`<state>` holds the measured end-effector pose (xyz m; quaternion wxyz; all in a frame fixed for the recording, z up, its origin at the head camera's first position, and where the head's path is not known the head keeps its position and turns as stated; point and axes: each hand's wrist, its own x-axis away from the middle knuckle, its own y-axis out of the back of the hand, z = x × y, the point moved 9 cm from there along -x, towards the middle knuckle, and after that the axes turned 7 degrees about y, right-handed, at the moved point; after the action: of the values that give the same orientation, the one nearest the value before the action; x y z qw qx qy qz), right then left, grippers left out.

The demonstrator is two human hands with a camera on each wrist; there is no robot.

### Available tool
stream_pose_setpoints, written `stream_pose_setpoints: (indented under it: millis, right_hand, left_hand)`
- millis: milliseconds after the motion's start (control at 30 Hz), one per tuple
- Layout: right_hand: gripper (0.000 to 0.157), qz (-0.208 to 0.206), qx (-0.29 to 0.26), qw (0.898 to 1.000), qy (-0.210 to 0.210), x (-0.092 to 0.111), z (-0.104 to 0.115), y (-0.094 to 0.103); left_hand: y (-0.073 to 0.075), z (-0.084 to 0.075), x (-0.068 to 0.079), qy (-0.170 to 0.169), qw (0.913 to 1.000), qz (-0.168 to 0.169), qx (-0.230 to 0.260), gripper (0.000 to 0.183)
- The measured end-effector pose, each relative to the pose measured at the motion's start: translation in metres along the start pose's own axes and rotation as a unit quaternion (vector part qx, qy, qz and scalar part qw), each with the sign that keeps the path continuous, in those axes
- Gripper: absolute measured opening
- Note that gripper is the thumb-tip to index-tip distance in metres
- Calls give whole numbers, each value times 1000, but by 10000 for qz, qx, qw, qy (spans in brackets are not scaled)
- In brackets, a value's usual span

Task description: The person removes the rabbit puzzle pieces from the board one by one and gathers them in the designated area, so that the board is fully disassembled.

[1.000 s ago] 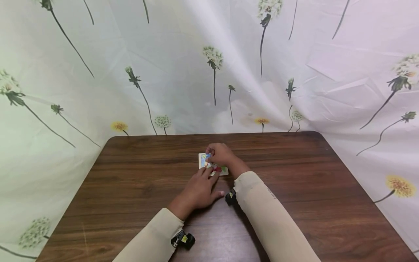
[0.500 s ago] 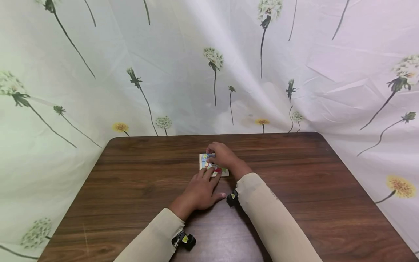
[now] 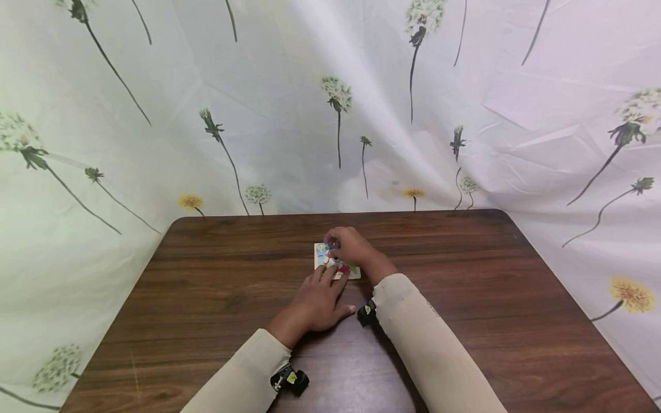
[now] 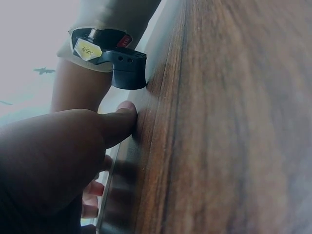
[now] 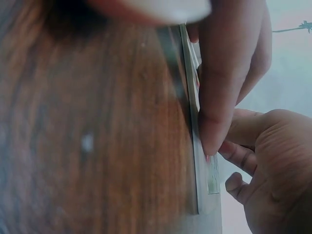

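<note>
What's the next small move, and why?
Probably raise the right hand slightly to expose what it covers. It sits over the far right area of the colourful board, and whether it pinches anything there is hard to tell. The left hand rests on the board's near side, which should help steady it.

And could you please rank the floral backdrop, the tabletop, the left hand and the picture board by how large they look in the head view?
Floral backdrop
Tabletop
Left hand
Picture board, partly hidden, so ranked by what shows
</note>
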<state>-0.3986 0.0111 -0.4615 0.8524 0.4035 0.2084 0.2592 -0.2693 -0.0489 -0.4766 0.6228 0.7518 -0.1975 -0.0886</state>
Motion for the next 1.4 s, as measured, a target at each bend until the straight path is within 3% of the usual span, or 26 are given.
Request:
stream_pose_setpoints:
  millis: [400,600,833,1067,1400]
  right_hand:
    - [25,124,92,9997,169,-2,3,-3]
    - [27,-53,41,9997,253,2,-4,6]
    - [27,-271,183,9990,314,19,-21,29]
    - [26,-438,70,9990,87,42,-45,50]
    - [22,-300,269,9991,-151,60,-68,60]
  left_hand:
    - [-1,2,1,16,10000,-13,22,78]
    - [-1,2,0,5,10000,-37,27,78]
    - [-3,2,0,165,9997,120,104,78]
    - [-7,3,-2,199,9995,199,154,79]
    - [-11,3,-5,201,9993,182,263,73]
